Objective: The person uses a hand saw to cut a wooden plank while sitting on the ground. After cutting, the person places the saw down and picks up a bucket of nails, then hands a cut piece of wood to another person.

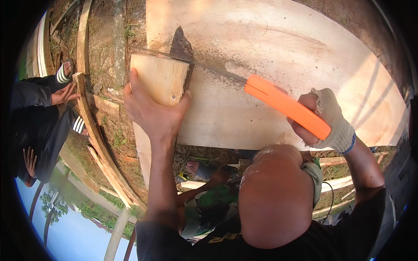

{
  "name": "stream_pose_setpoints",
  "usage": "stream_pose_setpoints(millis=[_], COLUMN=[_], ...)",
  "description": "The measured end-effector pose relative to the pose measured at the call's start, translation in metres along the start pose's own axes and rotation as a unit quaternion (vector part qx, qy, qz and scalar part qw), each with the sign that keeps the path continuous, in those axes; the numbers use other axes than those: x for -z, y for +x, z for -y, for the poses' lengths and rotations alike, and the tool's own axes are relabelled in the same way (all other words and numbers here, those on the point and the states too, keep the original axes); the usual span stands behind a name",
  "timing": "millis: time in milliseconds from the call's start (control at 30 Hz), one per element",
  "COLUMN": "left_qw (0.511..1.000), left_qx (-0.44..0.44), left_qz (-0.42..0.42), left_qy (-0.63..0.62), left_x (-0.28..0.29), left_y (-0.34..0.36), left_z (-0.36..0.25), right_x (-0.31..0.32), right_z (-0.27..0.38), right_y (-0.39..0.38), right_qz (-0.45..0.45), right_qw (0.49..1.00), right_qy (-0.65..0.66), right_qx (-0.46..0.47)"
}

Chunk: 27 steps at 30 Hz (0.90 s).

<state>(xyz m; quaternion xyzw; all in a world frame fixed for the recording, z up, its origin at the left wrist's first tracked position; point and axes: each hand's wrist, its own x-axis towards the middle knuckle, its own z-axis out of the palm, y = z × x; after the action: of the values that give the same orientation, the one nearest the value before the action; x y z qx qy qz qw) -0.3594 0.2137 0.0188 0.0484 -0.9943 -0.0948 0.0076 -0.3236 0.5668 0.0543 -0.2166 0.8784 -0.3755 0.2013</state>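
My left hand [154, 111] grips a light wooden block [159, 78], with the thumb along its right side and the fingers at its left. A dark nail head or spot shows in the block's face. My right hand [326, 119], in a whitish knit glove with bare fingers, is closed round the orange handle of a handsaw [283, 104]. The saw's thin dark blade runs leftward to the block's far edge; whether it sits in a cut cannot be told. Beyond the block lies a dark pointed piece [181, 45].
Sawdust lies on a large plywood sheet [261, 39] beneath. To the left a person in dark clothes rests a hand [65, 95] on a long wooden slat [98, 126]. More boards lie on grassy ground. A rounded bare knee [276, 191] is close, between my arms.
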Motion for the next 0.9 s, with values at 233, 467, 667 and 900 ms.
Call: stream_pose_setpoints(millis=[233,467,667,900], left_qw=[0.999,1.0,1.0,0.999], left_qx=[0.022,0.007,0.011,-0.023], left_qz=[0.024,0.023,0.013,0.021], left_qy=[-0.011,-0.014,0.003,-0.038], left_x=[0.001,-0.007,0.003,-0.006], left_y=[0.005,0.007,0.003,0.002], left_z=[0.008,0.006,0.009,0.019], right_x=[-0.011,-0.048,-0.01,-0.053], right_z=[0.002,0.0,-0.003,0.005], right_y=[-0.005,0.08,-0.02,0.069], right_qz=[0.025,-0.029,0.031,-0.03], right_qw=[0.997,0.992,0.999,0.992], right_qy=[0.061,0.113,0.003,0.123], right_qx=[-0.05,-0.043,-0.032,-0.013])
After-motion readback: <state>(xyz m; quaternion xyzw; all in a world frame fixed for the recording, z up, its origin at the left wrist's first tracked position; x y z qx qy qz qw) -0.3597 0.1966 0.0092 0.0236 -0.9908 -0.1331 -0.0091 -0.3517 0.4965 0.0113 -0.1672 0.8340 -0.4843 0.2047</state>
